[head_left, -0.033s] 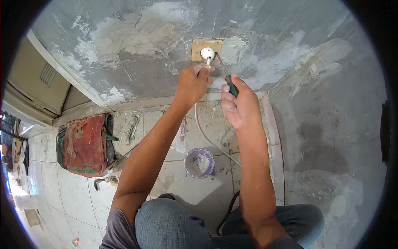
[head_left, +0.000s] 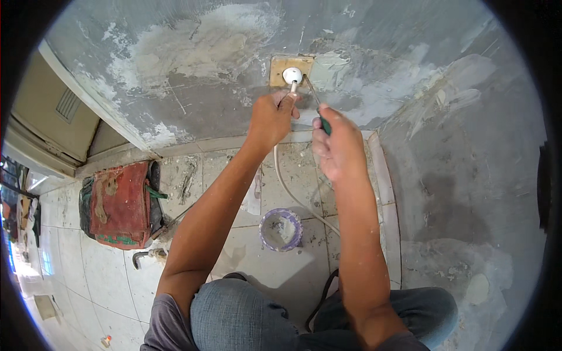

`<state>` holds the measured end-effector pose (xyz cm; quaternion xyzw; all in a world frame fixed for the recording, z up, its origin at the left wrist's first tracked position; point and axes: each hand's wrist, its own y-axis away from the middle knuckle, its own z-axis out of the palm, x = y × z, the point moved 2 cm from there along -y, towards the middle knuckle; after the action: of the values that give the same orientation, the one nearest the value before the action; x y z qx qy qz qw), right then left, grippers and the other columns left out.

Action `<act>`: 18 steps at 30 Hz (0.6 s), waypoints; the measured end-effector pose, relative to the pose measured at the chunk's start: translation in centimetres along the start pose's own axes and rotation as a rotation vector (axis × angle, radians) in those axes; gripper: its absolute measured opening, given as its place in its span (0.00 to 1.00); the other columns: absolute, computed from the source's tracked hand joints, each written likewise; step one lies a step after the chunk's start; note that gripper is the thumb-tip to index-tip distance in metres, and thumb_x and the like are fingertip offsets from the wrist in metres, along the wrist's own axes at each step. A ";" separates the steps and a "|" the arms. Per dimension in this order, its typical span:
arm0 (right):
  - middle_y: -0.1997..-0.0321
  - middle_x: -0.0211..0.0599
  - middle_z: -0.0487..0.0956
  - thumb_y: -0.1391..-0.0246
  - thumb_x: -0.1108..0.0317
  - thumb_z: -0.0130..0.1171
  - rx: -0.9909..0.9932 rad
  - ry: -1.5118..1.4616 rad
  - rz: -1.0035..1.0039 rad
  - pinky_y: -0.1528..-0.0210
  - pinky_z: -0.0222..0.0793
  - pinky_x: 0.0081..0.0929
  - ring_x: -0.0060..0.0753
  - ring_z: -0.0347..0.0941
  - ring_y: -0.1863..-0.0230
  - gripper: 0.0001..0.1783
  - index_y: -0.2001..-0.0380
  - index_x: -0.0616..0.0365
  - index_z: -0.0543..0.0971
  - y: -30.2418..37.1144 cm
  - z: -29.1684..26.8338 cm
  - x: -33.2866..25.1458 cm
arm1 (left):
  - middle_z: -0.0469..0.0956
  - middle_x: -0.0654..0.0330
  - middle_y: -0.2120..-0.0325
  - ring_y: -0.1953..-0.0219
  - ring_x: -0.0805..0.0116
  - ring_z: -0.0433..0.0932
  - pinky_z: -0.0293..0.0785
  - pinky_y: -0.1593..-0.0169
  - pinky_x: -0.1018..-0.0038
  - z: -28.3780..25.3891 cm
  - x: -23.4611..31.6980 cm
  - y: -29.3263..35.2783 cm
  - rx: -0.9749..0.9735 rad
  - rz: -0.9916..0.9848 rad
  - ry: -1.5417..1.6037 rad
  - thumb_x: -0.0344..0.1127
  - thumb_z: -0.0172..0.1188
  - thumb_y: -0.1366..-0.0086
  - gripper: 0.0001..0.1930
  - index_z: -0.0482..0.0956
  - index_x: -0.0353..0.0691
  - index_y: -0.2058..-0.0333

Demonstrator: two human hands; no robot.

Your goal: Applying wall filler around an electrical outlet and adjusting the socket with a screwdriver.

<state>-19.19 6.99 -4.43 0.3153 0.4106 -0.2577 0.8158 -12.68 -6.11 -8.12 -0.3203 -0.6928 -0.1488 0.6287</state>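
On the patched grey wall is a yellowish rectangular plate point(head_left: 276, 65) with a white domed fitting point(head_left: 292, 75) on it. A white plug-like end point(head_left: 294, 87) of a cable sits at the fitting's lower side, and my left hand point(head_left: 273, 117) pinches it with thumb and fingers. My right hand point(head_left: 341, 145) is wrapped round the green handle of a screwdriver point(head_left: 325, 124). Its thin shaft slants up and left, and the tip meets the plate's right side, beside the dome. Whether it sits in a screw is too small to tell.
White cable point(head_left: 281, 175) hangs down to the stained tile floor and runs right under my forearm. Between my arms stands a purple-and-white tub point(head_left: 263, 233) with pale residue. A worn red bag point(head_left: 126, 202) and a bent metal tool point(head_left: 138, 257) lie left. Another grey wall point(head_left: 462, 193) rises at right.
My right hand has turned slightly on the screwdriver, its fingers now covering more of the handle. My left hand stays practically still at the cable end.
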 end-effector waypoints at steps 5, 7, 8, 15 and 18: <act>0.68 0.58 0.79 0.44 0.68 0.52 0.282 1.326 -0.770 0.62 0.73 0.37 0.55 0.78 0.64 0.15 0.56 0.63 0.79 1.7 1.9 -0.3 | 0.78 0.58 0.82 0.79 0.70 0.72 0.69 0.69 0.70 -0.2 -0.1 0.2 -0.008 -0.032 0.019 0.39 0.50 0.33 0.16 0.82 0.34 0.64; 0.72 0.56 0.80 0.44 0.68 0.52 0.277 1.384 -0.819 0.64 0.73 0.36 0.50 0.79 0.70 0.17 0.53 0.62 0.78 1.6 2.2 0.3 | 0.79 0.57 0.81 0.78 0.69 0.73 0.70 0.69 0.70 -0.3 0.1 0.3 0.008 0.007 -0.032 0.39 0.50 0.33 0.16 0.83 0.34 0.64; 0.72 0.56 0.80 0.44 0.68 0.52 0.277 1.386 -0.814 0.64 0.73 0.36 0.50 0.79 0.70 0.17 0.53 0.62 0.78 1.6 2.3 0.3 | 0.79 0.57 0.81 0.78 0.69 0.73 0.70 0.69 0.70 -0.2 0.3 0.3 0.006 0.002 -0.032 0.39 0.50 0.33 0.16 0.83 0.34 0.64; 0.73 0.39 0.75 0.38 0.68 0.46 0.115 0.206 -0.284 0.81 0.59 0.23 0.27 0.65 0.81 0.16 0.51 0.63 0.75 0.6 2.6 2.1 | 0.79 0.57 0.81 0.79 0.68 0.74 0.70 0.69 0.70 -1.0 0.5 -0.1 0.006 0.049 -0.114 0.38 0.50 0.34 0.15 0.82 0.33 0.64; 0.75 0.29 0.68 0.36 0.66 0.44 -0.055 -0.354 0.045 0.88 0.44 0.13 0.15 0.52 0.86 0.13 0.54 0.61 0.73 0.7 1.7 1.4 | 0.79 0.57 0.81 0.79 0.70 0.75 0.70 0.70 0.71 -0.4 1.3 0.2 -0.017 0.015 -0.094 0.38 0.50 0.34 0.15 0.82 0.32 0.64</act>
<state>-17.11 5.94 -4.61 0.2517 0.2605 -0.2797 0.8891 -12.24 -5.90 -6.85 -0.3375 -0.7179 -0.1350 0.5938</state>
